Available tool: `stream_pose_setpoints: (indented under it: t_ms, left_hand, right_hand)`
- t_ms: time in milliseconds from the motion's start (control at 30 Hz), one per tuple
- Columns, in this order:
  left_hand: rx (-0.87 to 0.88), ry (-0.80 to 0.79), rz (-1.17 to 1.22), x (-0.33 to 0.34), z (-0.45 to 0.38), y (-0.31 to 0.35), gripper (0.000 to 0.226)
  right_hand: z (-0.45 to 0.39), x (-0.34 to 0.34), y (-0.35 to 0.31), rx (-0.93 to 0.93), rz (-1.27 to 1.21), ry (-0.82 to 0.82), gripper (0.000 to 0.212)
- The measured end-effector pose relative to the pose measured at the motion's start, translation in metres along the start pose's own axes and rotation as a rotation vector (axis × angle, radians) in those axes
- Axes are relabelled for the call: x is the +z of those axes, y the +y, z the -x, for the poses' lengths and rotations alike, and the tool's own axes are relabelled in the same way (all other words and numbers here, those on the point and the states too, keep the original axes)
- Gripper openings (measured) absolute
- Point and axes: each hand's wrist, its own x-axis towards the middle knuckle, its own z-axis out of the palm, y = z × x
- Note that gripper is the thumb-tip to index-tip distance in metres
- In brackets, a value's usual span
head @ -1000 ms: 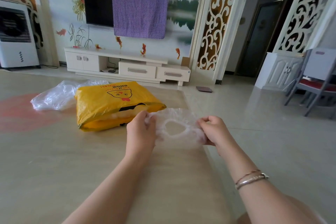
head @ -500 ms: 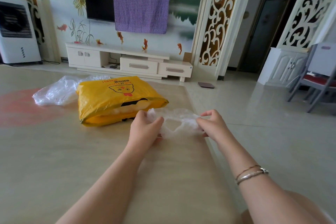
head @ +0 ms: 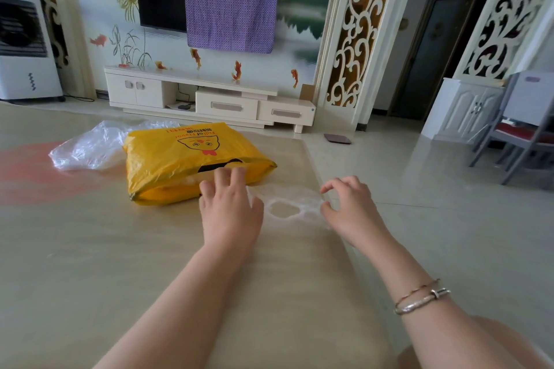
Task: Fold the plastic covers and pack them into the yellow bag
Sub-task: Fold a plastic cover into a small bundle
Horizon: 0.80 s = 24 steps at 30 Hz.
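Note:
A clear round plastic cover [head: 295, 199] with an elastic ring opening lies flat on the beige table [head: 90, 263], between my two hands. My left hand [head: 229, 207] rests palm down at the cover's left edge, fingers spread, its fingertips reaching the mouth of the yellow bag [head: 186, 156]. My right hand [head: 349, 204] hovers at the cover's right edge with fingers curled and apart, holding nothing. The yellow bag lies on its side, bulging, with white plastic showing in its opening.
A crumpled clear plastic bag [head: 90, 145] lies left of the yellow bag. The table's right edge runs just past my right hand, with shiny floor beyond. A grey chair [head: 521, 135] stands at the far right, and a white TV cabinet [head: 209, 99] at the back.
Both hands were pinching the cover and holding it stretched, then bunched. Now they have let go, and the cover lies spread flat on the table.

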Motion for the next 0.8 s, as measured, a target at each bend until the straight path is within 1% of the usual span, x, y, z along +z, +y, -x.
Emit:
stream_pose_setpoints:
  t_ms: [67, 133, 233, 300, 367, 433, 500, 567, 633, 667, 733, 767, 800]
  left_hand:
    - [0.144, -0.075, 0.009, 0.007, -0.003, 0.0, 0.043]
    - [0.234, -0.205, -0.03, 0.013, -0.005, -0.001, 0.045]
    - [0.23, -0.415, -0.134, 0.019, -0.006, -0.002, 0.053]
    - [0.196, -0.489, -0.201, 0.019, -0.008, -0.004, 0.062]
    - [0.18, -0.521, -0.235, 0.018, -0.01, -0.007, 0.07]
    - [0.185, -0.525, -0.217, 0.017, -0.012, -0.008, 0.07]
    - [0.174, -0.498, -0.116, 0.017, -0.013, -0.009, 0.065]
    - [0.175, -0.405, 0.045, 0.017, -0.016, -0.011, 0.057]
    - [0.227, -0.26, 0.218, 0.014, -0.017, -0.012, 0.041]
    - [0.247, -0.204, 0.299, 0.011, -0.016, -0.011, 0.031]
    - [0.249, -0.179, 0.404, 0.007, -0.014, -0.01, 0.016]
    - [0.247, -0.195, 0.417, 0.006, -0.013, -0.011, 0.015]
    - [0.245, -0.226, 0.405, 0.007, -0.012, -0.012, 0.019]
  right_hand:
    - [0.0, 0.002, -0.001, -0.124, 0.012, -0.098, 0.036]
    - [-0.002, 0.009, -0.003, -0.199, 0.066, -0.256, 0.046]
    - [-0.004, 0.019, -0.002, -0.184, 0.161, -0.423, 0.052]
    - [-0.005, 0.02, 0.0, -0.144, 0.185, -0.482, 0.057]
    - [-0.007, 0.018, 0.002, -0.123, 0.177, -0.501, 0.062]
    - [-0.006, 0.014, 0.001, -0.124, 0.136, -0.494, 0.066]
    - [-0.002, 0.006, -0.004, -0.148, 0.062, -0.447, 0.071]
    - [0.004, -0.004, -0.008, -0.182, -0.047, -0.388, 0.079]
    - [0.01, -0.013, -0.01, -0.214, -0.111, -0.349, 0.082]
    - [0.012, -0.016, -0.01, -0.225, -0.111, -0.337, 0.08]
    - [0.016, -0.018, -0.007, -0.258, -0.051, -0.309, 0.072]
    - [0.018, -0.018, -0.006, -0.279, -0.016, -0.293, 0.067]
    - [0.019, -0.016, -0.004, -0.296, 0.008, -0.279, 0.062]
